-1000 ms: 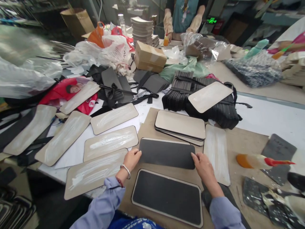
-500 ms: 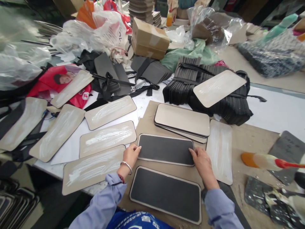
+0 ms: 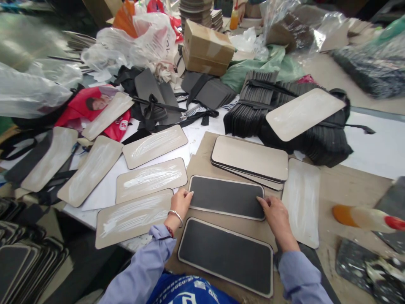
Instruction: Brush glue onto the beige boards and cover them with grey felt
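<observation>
The left hand (image 3: 180, 207) and right hand (image 3: 278, 217) pinch opposite ends of the dark panel (image 3: 226, 196), flat, matte and round-cornered inside the rim of a pale board (image 3: 223, 213). One layered pair (image 3: 224, 257) lies at six o'clock, seemingly done; streaked boards (image 3: 152, 178) around nine and a streaked board (image 3: 300, 202) at three remain uncovered.

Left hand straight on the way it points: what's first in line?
The farther dark panel; the left hand has its fingers at that panel's left end. Depth is unclear, so it might slide over the panel rather than push it.
</observation>
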Motion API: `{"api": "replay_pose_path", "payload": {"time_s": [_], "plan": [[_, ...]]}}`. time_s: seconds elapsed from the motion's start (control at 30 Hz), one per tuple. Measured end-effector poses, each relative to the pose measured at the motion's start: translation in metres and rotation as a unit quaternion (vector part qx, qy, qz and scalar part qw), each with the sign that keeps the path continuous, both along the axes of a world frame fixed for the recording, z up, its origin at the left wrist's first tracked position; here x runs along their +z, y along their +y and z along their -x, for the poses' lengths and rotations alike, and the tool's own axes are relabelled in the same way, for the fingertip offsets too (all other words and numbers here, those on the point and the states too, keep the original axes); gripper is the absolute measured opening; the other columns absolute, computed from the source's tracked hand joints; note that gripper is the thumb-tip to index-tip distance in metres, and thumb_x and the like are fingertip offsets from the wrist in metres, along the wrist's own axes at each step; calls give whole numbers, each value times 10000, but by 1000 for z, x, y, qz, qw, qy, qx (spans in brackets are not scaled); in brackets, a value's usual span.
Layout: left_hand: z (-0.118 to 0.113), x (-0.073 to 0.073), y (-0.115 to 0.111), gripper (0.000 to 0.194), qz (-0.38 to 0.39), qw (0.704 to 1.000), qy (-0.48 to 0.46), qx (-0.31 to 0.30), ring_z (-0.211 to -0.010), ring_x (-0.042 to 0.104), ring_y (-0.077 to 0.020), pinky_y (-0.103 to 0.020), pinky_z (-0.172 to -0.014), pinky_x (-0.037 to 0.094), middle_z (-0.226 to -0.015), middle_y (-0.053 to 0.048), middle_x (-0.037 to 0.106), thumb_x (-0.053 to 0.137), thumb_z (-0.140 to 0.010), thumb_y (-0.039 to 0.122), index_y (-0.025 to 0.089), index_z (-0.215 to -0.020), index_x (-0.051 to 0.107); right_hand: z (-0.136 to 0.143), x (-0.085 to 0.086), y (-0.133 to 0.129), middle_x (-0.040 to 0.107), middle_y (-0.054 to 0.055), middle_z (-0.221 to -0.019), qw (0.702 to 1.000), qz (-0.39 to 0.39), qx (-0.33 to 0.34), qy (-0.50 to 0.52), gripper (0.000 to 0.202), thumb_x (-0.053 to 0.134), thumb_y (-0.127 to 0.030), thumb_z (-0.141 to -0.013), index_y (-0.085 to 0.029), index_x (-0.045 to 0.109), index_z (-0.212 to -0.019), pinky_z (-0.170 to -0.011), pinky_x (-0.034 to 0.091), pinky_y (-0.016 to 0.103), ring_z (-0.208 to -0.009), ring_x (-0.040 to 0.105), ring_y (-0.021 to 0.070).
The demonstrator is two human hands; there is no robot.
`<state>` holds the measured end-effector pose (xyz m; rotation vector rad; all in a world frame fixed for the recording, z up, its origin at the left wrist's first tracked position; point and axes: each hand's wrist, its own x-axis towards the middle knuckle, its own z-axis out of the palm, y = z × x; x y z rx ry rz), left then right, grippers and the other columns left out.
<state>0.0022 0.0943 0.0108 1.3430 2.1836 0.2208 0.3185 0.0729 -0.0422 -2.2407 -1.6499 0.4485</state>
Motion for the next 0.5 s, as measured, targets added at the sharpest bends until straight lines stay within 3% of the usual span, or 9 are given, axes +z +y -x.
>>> {"api": "replay_pose_path", "payload": {"time_s": [0.23, 0.5], "plan": [[-2, 6, 1, 231, 12, 999, 33, -22, -638, 555, -162, -243, -594, 358, -631, -18, 621, 500, -762, 336, 196, -580, 531, 3, 6, 0, 529, 41, -681, 1000, 12, -16, 2, 310, 431, -457, -805, -214, 432, -612, -653, 366, 299, -675, 490, 179], [-3, 4, -2, 229, 4, 998, 53, -39, -660, 573, -171, -245, -602, 368, -666, -36, 640, 494, -768, 340, 198, -593, 534, 5, 11, 1, 561, 53, -737, 999, 36, -13, -2, 248, 481, -398, -815, -194, 494, -674, -682, 373, 290, -723, 514, 181]]}}
